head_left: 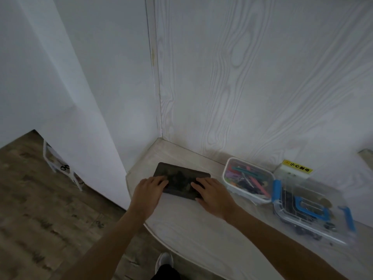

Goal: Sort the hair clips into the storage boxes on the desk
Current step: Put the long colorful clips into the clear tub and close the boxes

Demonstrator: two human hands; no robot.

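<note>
Head view: both hands, left (148,188) and right (213,194), press flat on the tray (181,179) near the table's (201,235) left edge; a shove could spill its clips.

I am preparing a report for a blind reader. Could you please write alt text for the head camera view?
A person's left hand and right hand rest on a dark tray on a pale desk in a white corner. To the right stand a clear box of coloured hair clips and a clear organiser with blue latches.
</note>
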